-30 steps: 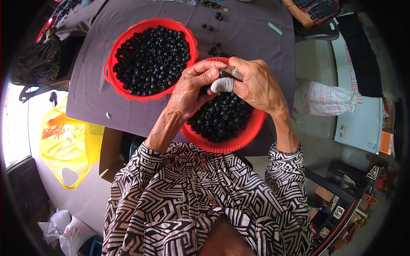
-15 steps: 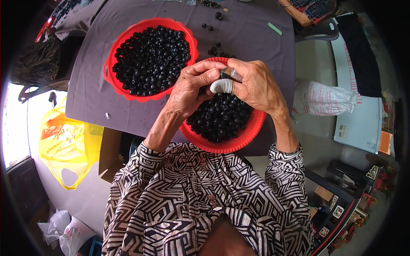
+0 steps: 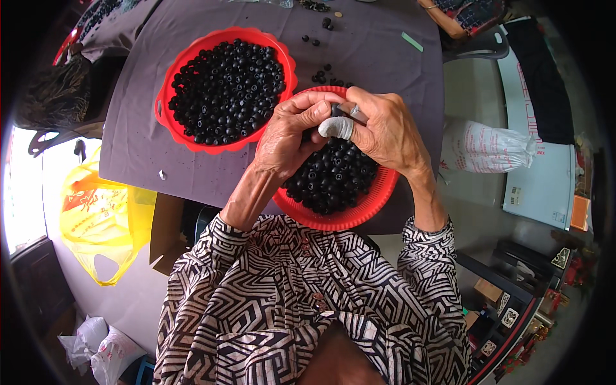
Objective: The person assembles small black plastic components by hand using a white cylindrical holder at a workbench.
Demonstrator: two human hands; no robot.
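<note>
yellow bag [image 3: 102, 218]: plastic, red print, floor below desk's left edge
white sack [image 3: 491, 147]: printed, floor beside desk's right edge
small white bags [image 3: 102, 350]: floor, lower left

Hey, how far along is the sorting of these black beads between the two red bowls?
Done: the far red bowl is heaped with black beads. In hand: left hand and right hand pinch one bead together above the near red bowl; a white wrap covers one finger. Left: that bowl holds many beads, and a few strays lie on the grey cloth.
</note>
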